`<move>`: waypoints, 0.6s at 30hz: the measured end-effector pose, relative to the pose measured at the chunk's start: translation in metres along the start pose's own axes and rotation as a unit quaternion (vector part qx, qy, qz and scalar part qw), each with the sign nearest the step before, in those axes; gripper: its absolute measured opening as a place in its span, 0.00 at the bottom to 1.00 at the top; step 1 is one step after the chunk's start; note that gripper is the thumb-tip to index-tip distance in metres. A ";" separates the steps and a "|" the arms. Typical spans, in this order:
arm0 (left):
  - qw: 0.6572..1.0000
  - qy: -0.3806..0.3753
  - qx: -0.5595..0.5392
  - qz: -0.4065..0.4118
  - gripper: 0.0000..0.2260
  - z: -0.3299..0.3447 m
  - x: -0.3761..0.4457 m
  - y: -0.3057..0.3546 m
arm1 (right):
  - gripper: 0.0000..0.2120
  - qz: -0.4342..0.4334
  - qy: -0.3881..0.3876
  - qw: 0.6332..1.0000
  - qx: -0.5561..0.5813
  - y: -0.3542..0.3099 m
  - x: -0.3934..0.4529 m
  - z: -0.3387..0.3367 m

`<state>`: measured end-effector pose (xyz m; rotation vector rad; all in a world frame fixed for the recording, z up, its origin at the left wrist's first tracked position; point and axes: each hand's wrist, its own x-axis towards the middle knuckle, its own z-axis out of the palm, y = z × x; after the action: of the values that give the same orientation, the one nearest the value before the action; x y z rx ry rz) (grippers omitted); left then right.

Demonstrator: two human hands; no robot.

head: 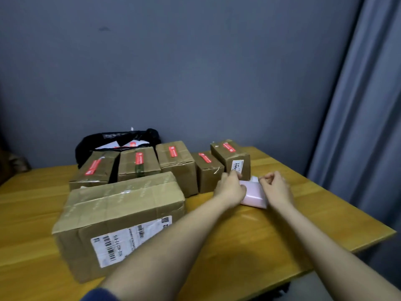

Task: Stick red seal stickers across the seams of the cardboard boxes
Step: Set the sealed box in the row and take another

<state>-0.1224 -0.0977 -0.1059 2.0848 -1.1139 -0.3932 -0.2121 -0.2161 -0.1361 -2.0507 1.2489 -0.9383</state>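
Note:
Several small cardboard boxes stand in a row at the back of the wooden table (282, 231), each with a red seal sticker (173, 151) across its top seam. A large taped cardboard box (121, 213) with a white shipping label lies in front of them, with no red sticker visible on it. To its right lies a pale pink packet (253, 195). My left hand (230, 187) rests on the packet's left end, fingers pinched at its top edge. My right hand (276, 187) is at the packet's right end, fingers curled near its top corner.
A black plastic bag (108, 140) with white and red papers inside sits behind the boxes against the grey wall. A grey curtain (364, 105) hangs at the right. The table's right edge runs diagonally close to my right forearm.

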 end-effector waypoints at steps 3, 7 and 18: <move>0.998 0.048 0.026 -0.040 0.21 0.024 -0.003 -0.014 | 0.11 0.044 0.012 0.999 0.016 0.016 -0.005 0.018; 0.992 0.101 0.029 -0.063 0.23 0.043 0.004 -0.030 | 0.12 0.023 0.045 0.993 0.105 0.026 -0.013 0.030; 0.976 0.112 -0.187 0.028 0.15 0.049 0.027 -0.047 | 0.19 -0.071 -0.044 0.967 0.239 0.023 -0.017 0.034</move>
<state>-0.1067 -0.1248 -0.1722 1.7150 -0.8864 -0.3025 -0.2021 -0.2071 -0.1785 -1.7854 0.7413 -1.0783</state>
